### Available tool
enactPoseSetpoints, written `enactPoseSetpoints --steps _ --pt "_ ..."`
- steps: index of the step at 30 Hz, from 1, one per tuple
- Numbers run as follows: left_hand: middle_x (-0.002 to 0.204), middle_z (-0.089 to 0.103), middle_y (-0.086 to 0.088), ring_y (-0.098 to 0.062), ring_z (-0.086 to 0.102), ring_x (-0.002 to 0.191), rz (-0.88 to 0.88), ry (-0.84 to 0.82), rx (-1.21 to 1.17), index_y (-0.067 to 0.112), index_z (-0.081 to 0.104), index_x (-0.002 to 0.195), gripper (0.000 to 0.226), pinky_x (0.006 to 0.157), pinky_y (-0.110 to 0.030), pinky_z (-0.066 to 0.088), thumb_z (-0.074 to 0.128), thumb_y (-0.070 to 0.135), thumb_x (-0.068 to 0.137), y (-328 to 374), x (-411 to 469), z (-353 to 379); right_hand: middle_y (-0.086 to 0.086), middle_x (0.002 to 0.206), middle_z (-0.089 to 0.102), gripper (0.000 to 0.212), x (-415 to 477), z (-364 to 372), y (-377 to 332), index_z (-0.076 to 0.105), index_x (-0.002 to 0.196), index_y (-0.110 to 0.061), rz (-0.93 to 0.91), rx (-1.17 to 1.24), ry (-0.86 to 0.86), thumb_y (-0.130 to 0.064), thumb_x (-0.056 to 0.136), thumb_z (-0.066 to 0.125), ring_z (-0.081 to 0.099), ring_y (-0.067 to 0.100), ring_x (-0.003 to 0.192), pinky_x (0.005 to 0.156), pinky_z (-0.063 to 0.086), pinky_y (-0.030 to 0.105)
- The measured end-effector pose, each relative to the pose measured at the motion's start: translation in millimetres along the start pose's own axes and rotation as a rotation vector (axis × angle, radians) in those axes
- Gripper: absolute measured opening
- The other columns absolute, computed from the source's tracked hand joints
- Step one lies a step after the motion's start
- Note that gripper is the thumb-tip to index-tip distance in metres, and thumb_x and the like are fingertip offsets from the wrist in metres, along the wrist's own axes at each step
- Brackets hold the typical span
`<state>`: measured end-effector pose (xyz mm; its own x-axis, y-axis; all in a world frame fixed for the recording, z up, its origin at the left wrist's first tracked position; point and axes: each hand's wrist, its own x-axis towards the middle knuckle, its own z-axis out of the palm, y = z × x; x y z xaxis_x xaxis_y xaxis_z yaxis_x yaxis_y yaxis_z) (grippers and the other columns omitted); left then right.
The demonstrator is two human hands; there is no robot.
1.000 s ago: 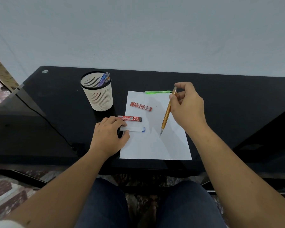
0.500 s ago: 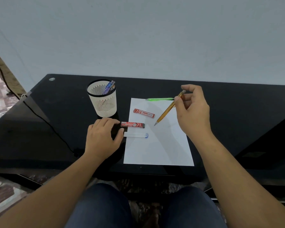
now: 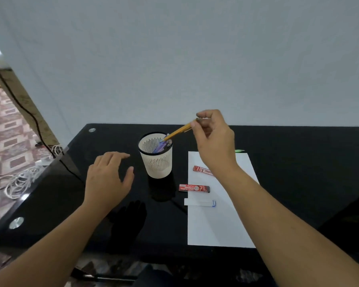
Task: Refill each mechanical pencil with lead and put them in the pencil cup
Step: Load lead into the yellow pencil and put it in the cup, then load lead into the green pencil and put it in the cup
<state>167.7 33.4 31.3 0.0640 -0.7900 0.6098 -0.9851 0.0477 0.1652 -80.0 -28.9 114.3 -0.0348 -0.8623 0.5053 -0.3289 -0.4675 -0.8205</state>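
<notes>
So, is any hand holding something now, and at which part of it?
The right hand pinches the orange mechanical pencil at its rear end, its tip at the mouth of the pencil cup. The left hand holds nothing.

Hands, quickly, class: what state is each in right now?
Left hand: open, holding nothing.
Right hand: pinching the orange pencil, tip at the pencil cup.

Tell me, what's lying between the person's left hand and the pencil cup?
Nothing. In the head view, only a bare strip of black glass tabletop separates the left hand from the pencil cup.
</notes>
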Motion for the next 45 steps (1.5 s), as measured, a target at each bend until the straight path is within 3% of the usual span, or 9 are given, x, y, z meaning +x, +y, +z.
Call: enactPoseSetpoints --steps 3,10,15,23,29,36,41,45 --pt "0.108 0.062 -0.004 -0.023 0.057 0.098 0.008 0.001 -0.017 0.013 0.063 0.113 0.035 0.076 -0.038 0.047 0.059 0.032 0.084 -11 6 3 -0.018 0.086 0.062 0.015 7 21 3 0.06 0.105 -0.021 -0.025 -0.035 -0.027 -0.024 0.091 0.062 0.06 -0.003 0.082 0.071 0.048 0.009" --pt "0.111 0.062 0.002 -0.016 0.057 0.101 0.05 -0.01 -0.083 0.017 0.062 0.117 0.039 0.081 -0.03 0.043 0.049 0.038 0.087 -18 20 15 -0.017 0.089 0.061 0.018 16 62 21 0.066 0.108 -0.027 -0.076 -0.197 -0.132 -0.031 0.091 0.06 0.059 0.005 0.089 0.081 0.054 0.031" --pt "0.115 0.065 0.004 -0.013 0.058 0.107 0.058 -0.016 -0.13 0.018 0.062 0.119 0.038 0.087 -0.027 0.04 0.051 0.037 0.088 -12 26 24 -0.01 0.107 0.068 0.024 14 77 38 0.068 0.112 -0.029 -0.098 -0.354 -0.229 -0.037 0.094 0.055 0.054 0.01 0.101 0.089 0.049 0.04" --pt "0.113 0.064 0.0 -0.017 0.057 0.107 0.027 0.054 -0.196 0.013 0.064 0.114 0.035 0.089 -0.029 0.043 0.054 0.035 0.088 4 25 24 -0.011 0.115 0.062 0.026 7 57 48 0.064 0.116 -0.029 -0.093 -0.332 -0.186 -0.034 0.092 0.057 0.048 0.01 0.108 0.091 0.046 0.041" --pt "0.109 0.064 -0.003 -0.019 0.057 0.103 0.131 0.138 -0.259 0.009 0.066 0.107 0.028 0.084 -0.034 0.047 0.058 0.027 0.087 48 20 21 -0.013 0.11 0.062 0.021 -10 3 65 0.064 0.112 -0.029 0.021 -0.366 -0.197 -0.028 0.092 0.058 0.051 0.008 0.105 0.091 0.049 0.04" --pt "0.104 0.061 0.007 -0.008 0.055 0.097 0.189 -0.111 -0.357 0.021 0.064 0.104 0.023 0.083 -0.03 0.047 0.055 0.032 0.086 115 -23 50 -0.015 0.116 0.059 0.018 -55 -65 101 0.062 0.11 -0.034 0.208 -0.591 -0.326 -0.032 0.092 0.058 0.048 0.007 0.111 0.099 0.041 0.033" --pt "0.098 0.06 0.013 -0.009 0.057 0.091 0.239 -0.242 -0.361 0.024 0.065 0.097 0.018 0.074 -0.031 0.045 0.055 0.032 0.084 142 -50 77 -0.018 0.108 0.059 0.016 -84 -93 128 0.064 0.106 -0.033 0.156 -0.722 -0.437 -0.029 0.091 0.057 0.048 0.008 0.107 0.09 0.032 0.028" --pt "0.089 0.058 0.016 -0.007 0.055 0.081 0.225 -0.258 -0.319 0.027 0.063 0.086 0.014 0.075 -0.029 0.038 0.054 0.035 0.08 149 -48 83 -0.017 0.101 0.057 0.011 -85 -98 141 0.066 0.097 -0.032 0.112 -0.701 -0.469 -0.029 0.088 0.06 0.048 0.007 0.099 0.086 0.035 0.031"
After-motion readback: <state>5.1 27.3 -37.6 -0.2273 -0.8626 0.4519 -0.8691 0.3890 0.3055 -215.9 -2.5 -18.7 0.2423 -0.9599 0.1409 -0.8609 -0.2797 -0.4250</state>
